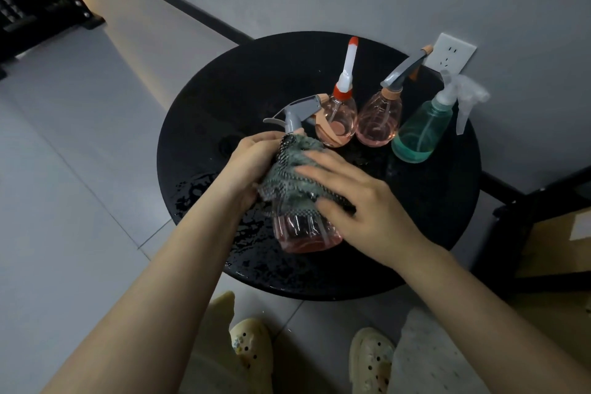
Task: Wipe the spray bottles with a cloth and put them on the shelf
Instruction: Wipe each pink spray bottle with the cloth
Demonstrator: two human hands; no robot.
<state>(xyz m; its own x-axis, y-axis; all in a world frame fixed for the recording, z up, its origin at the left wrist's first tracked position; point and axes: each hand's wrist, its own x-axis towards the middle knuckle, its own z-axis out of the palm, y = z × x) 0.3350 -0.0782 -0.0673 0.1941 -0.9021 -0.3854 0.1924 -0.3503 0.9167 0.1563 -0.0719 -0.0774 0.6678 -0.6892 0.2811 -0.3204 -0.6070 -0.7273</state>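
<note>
My left hand (252,160) grips the neck of the pink spray bottle (303,233), which stands upright on the round black table (204,96), while my right hand (361,201), fingers almost straight, presses the cloth (294,169) against its right side.

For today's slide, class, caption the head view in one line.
Right hand presses a grey cloth on a pink spray bottle gripped by the left hand.

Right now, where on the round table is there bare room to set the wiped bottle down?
The black table is bare on its far-left part, beyond the left hand and left of the red-capped bottle. The far-right edge is crowded by three standing bottles. The near-left rim looks wet.
</note>
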